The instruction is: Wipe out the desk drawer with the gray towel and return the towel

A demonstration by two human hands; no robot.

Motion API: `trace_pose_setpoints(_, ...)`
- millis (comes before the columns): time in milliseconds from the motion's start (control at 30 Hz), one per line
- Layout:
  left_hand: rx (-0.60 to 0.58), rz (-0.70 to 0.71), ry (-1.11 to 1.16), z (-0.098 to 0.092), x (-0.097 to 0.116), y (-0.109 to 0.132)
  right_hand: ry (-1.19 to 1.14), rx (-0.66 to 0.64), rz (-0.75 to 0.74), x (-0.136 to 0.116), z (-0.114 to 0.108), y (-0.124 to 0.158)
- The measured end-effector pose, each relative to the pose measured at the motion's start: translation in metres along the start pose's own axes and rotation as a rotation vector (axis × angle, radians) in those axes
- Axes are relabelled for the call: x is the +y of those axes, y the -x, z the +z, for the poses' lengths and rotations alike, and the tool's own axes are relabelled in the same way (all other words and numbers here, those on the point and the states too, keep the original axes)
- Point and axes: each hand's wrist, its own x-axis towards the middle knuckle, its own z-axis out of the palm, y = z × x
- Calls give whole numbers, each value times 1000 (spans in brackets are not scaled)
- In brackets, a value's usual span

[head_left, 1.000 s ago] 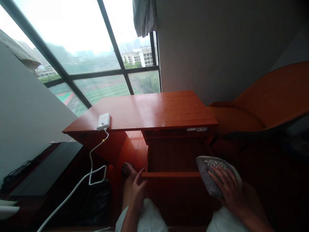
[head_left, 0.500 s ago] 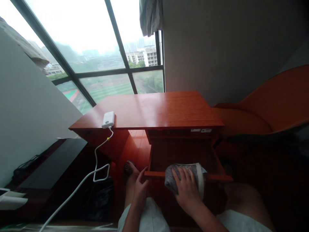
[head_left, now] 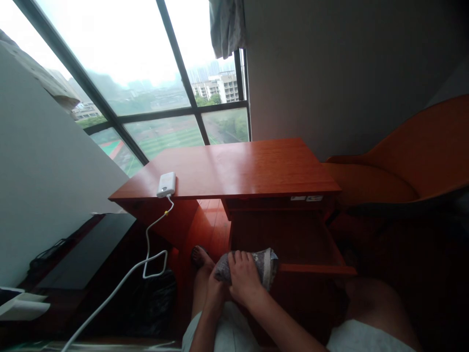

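Hands close together: right hand (head_left: 245, 284) clasped over grey cloth (head_left: 261, 264), left hand (head_left: 216, 289) against or just beside it, grip hidden. Desk (head_left: 252, 168) edge overhangs back of pulled-out drawer (head_left: 282, 239); I'd keep knuckles clear, use open room above drawer. Front rim (head_left: 318, 269) runs bare rightward. Cloth sits at rim's left end: I'd press flat, brace drawer, follow rim.

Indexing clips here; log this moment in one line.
right hand: grips gray fabric item; left hand: at item's left end; drawer: open; white device: on desk
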Motion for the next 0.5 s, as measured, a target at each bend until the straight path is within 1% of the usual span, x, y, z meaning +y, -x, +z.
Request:
trace_pose_setpoints(100,-84,-49,86,0,-3,5,-67,4,12,31,-7,20)
trace_pose_setpoints(167,-86,-58,68,0,-3,6,-92,25,40,55,-12,36)
trace_pose_setpoints(233,-79,-52,26,0,-2,5,-94,82,61,82,-17,53)
trace_pose_setpoints(333,-61,-43,-31,-1,-3,2,-21,191,118,132,-21,82)
trace_pose_setpoints(400,-38,-32,-53,-2,-5,-1,69,260,145,168,-22,102)
trace_pose_setpoints(500,-25,-38,-43,-5,-8,-4,207,369,120,212,-21,129)
